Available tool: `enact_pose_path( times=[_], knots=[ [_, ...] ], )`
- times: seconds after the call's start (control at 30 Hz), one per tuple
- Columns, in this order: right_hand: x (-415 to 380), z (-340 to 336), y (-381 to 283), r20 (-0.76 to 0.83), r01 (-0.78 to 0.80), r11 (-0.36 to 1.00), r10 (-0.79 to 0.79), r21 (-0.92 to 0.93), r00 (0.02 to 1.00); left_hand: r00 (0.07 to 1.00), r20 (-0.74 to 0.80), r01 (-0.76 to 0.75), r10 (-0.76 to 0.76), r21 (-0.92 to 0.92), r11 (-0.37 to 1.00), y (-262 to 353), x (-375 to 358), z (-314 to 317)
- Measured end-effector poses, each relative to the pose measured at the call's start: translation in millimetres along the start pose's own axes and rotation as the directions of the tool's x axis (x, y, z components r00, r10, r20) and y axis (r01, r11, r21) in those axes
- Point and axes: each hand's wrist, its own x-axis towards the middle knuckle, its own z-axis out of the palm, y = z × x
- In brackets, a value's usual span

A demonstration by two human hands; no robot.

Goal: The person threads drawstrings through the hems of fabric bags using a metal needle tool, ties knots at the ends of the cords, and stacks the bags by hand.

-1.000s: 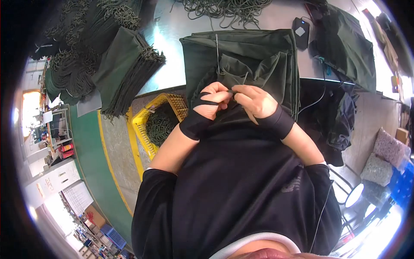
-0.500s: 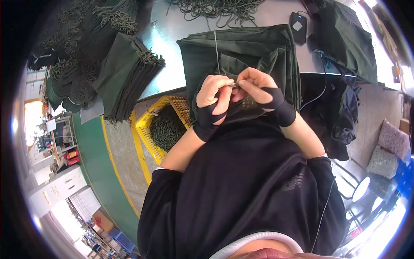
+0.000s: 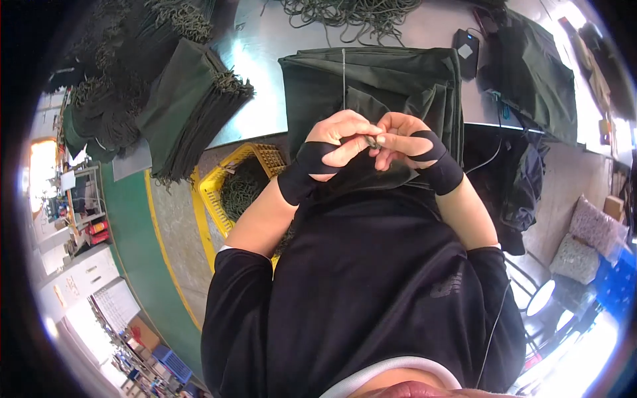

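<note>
Both hands meet over a stack of dark green fabric pieces (image 3: 371,69) at the table's front edge. Between the fingertips shows a short bit of dark green cord (image 3: 371,141); most of it is hidden. My left hand (image 3: 340,142) is closed, pinching the cord from the left. From the right, my right hand (image 3: 406,141) pinches the same cord, thumb against the fingers. Each hand wears a black wrap around wrist and thumb. A thin pale strip (image 3: 344,79) runs down over the stack. Loose green fabric lies just beneath the hands.
A yellow crate (image 3: 213,189) of green cords stands left, below the table. Stacked green pieces with cord ends (image 3: 192,109) lie at the table's left. Tangled cords (image 3: 352,16) lie at the back. At right are a black power bank (image 3: 466,53) and more green fabric (image 3: 531,73).
The view has shifted slightly. Both hands have drawn closer together, and the left has turned so that its thumb points more to the right. The cord is still pinched between them.
</note>
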Motion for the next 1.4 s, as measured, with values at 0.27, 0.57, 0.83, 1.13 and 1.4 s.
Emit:
enact_pose_path(
  times=[0.27, 0.57, 0.83, 1.13, 1.4],
  knots=[
    [1, -5, 13, -0.027, 0.096, 0.995, -0.095, 0.011, 0.995, 0.985, -0.082, 0.129, -0.151, -0.223, 0.966, -1, -5, 17],
    [-3, 9, 22, -0.119, 0.223, 0.951, -0.252, -0.215, 0.96, 0.93, -0.224, 0.319, -0.293, 0.094, 0.943, -4, -4, 17],
    [-2, 10, 22, -0.107, 0.256, 0.899, -0.311, -0.356, 0.944, 0.834, -0.114, 0.482, -0.54, -0.327, 0.813, -13, -6, 13],
    [6, 0, 25, -0.132, 0.22, 0.969, -0.234, -0.11, 0.963, 0.925, -0.079, 0.299, -0.373, -0.456, 0.838, -29, -9, 10],
    [13, 5, 36, -0.209, 0.206, 0.973, -0.224, -0.108, 0.952, 0.886, -0.377, 0.28, -0.269, -0.025, 0.96, -23, -10, 19]
  ],
)
